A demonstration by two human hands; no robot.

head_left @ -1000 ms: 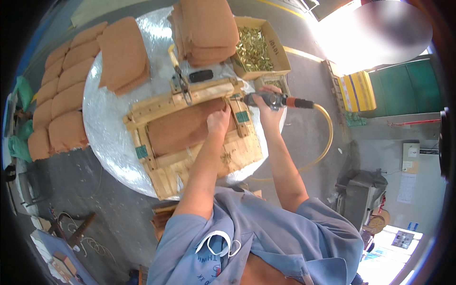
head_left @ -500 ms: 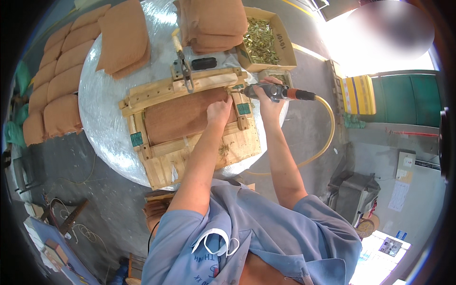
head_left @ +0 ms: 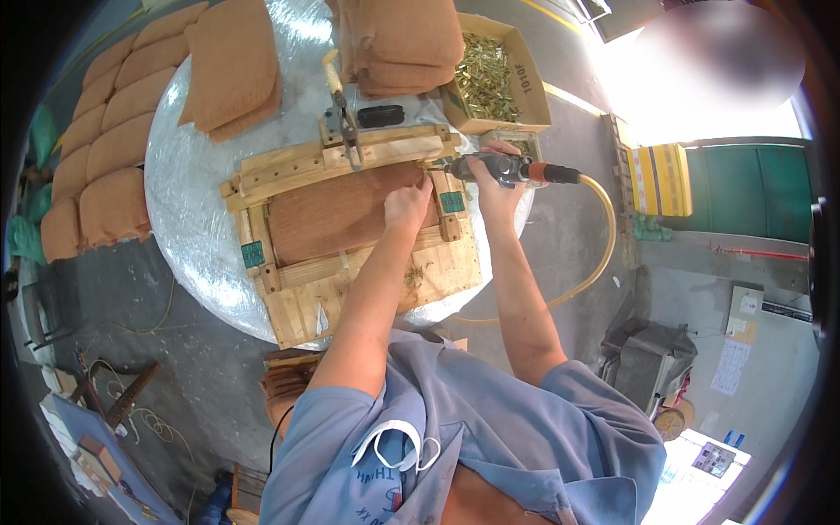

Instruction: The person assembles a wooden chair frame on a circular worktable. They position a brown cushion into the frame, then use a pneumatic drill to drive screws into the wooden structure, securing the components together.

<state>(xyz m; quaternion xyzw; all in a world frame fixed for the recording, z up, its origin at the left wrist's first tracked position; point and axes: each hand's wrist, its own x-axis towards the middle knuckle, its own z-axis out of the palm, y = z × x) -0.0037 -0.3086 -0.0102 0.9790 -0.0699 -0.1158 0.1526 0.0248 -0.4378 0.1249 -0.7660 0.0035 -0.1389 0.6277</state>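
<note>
A brown fabric-covered seat panel [head_left: 337, 214] lies inside a wooden jig frame [head_left: 302, 171] on a round, foil-wrapped table [head_left: 188, 210]. My left hand [head_left: 409, 203] presses on the panel's right edge, fingers curled over the fabric. My right hand [head_left: 492, 179] grips a pneumatic stapler [head_left: 490, 166] with an orange collar and a yellow air hose [head_left: 604, 236]; its nose points left at the frame's right upper corner, beside my left hand.
A toggle clamp [head_left: 343, 122] sits on the frame's far rail. A stack of brown cushions [head_left: 402, 39] and a cardboard box of brass staples [head_left: 492, 74] stand behind. More cushions [head_left: 229, 66] lie at left, and others [head_left: 83, 184] line the floor.
The view has shifted so the table and jig sit lower in the picture. Both hands stay at the frame's right upper corner, the stapler still pointed at it.
</note>
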